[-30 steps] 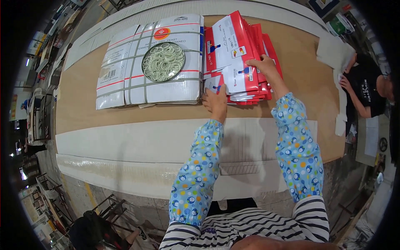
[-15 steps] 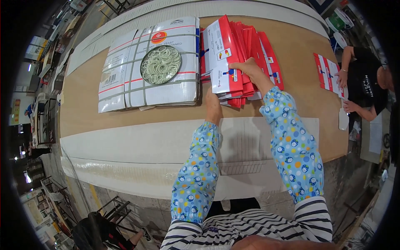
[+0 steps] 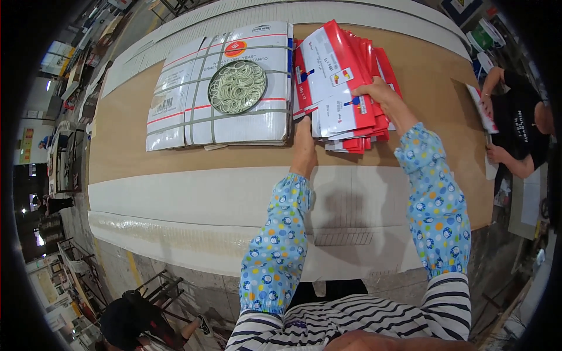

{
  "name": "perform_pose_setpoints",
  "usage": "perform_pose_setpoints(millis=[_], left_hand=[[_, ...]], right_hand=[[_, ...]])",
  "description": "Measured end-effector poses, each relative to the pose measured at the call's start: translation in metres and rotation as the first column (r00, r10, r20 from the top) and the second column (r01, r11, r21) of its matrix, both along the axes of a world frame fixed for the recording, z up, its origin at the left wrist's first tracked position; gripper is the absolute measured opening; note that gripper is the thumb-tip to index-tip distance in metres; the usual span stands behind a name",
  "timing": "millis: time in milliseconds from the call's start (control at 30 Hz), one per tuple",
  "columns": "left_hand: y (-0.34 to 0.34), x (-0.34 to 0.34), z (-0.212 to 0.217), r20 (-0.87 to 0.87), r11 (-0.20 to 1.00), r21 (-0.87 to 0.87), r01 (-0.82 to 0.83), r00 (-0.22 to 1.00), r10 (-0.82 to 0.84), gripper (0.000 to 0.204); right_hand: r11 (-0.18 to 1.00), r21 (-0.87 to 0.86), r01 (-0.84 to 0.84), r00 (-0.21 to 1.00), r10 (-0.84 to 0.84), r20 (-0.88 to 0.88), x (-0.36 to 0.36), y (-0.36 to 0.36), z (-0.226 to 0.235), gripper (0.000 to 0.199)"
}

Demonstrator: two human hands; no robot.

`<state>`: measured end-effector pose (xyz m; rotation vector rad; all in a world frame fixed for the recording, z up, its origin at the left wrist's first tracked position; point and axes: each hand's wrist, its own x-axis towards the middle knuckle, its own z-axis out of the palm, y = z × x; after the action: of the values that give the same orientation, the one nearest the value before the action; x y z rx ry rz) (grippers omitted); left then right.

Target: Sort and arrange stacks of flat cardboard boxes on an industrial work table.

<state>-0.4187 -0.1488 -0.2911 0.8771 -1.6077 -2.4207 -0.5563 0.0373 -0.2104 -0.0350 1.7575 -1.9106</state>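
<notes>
Just above the middle of the frame, I see a stack of red-and-white packets [image 3: 332, 70], fanned a little unevenly, its edges stepping out toward the right. From where I watch, the right hand [image 3: 381, 96] is at the stack's right side, partly closed on the upper packets, one digit laid across the printed face and the others hidden from me. The left hand [image 3: 304, 143] meets the stack's lower left corner; its fingertips are tucked out of sight by the packets, so I cannot tell how far open it is or what it grips. Both forearms wear blue patterned sleeves [image 3: 275, 234].

Left of the packets, toward the upper left of the frame, lies a strapped white carton bundle [image 3: 170, 117], just beside the stack. On it rests a round dark dish [image 3: 261, 72] filled with pale green rings [image 3: 237, 88]. All this sits on the brown tabletop [image 3: 448, 128], with white cardboard strips [image 3: 146, 190] across its lower part.

At the upper right I have a co-worker [image 3: 527, 117] in black, hands on another red-and-white piece [image 3: 483, 111]. A second person [image 3: 132, 322] in dark clothes shows at the lower left.
</notes>
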Motion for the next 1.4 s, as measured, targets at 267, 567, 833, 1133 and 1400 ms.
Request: perform_pose_setpoints(millis=[267, 567, 833, 1133, 1400], left_hand=[[0.009, 0.004, 0.042, 0.179, 0.932, 0.149, 0.330, 0.918, -0.354, 0.065], [0.052, 0.030, 0.064, 0.102, 0.901, 0.116, 0.418, 0.897, -0.429, 0.084], [0.076, 0.070, 0.123, -0.101, 0.964, 0.147, 0.220, 0.973, -0.206, 0.066], [0.054, 0.146, 0.127, -0.050, 0.783, 0.354, 0.512, 0.846, -0.531, 0.056], [0.054, 0.154, 0.145, -0.311, 0.719, 0.044, 0.694, 0.693, -0.650, 0.064]], right_hand=[[0.972, 0.189, 0.138, 0.987, -0.152, 0.059, 0.045, 0.026, 0.044, 0.060], [0.991, -0.043, 0.127, 0.971, -0.115, 0.211, 0.099, 0.046, 0.046, 0.084], [0.982, -0.035, 0.188, 0.973, -0.181, 0.142, 0.132, 0.070, 0.083, 0.076], [0.937, -0.142, 0.319, 0.948, -0.318, 0.033, 0.254, 0.073, 0.072, 0.069], [0.857, -0.229, 0.463, 0.836, -0.507, -0.209, 0.306, 0.075, 0.071, 0.073]])
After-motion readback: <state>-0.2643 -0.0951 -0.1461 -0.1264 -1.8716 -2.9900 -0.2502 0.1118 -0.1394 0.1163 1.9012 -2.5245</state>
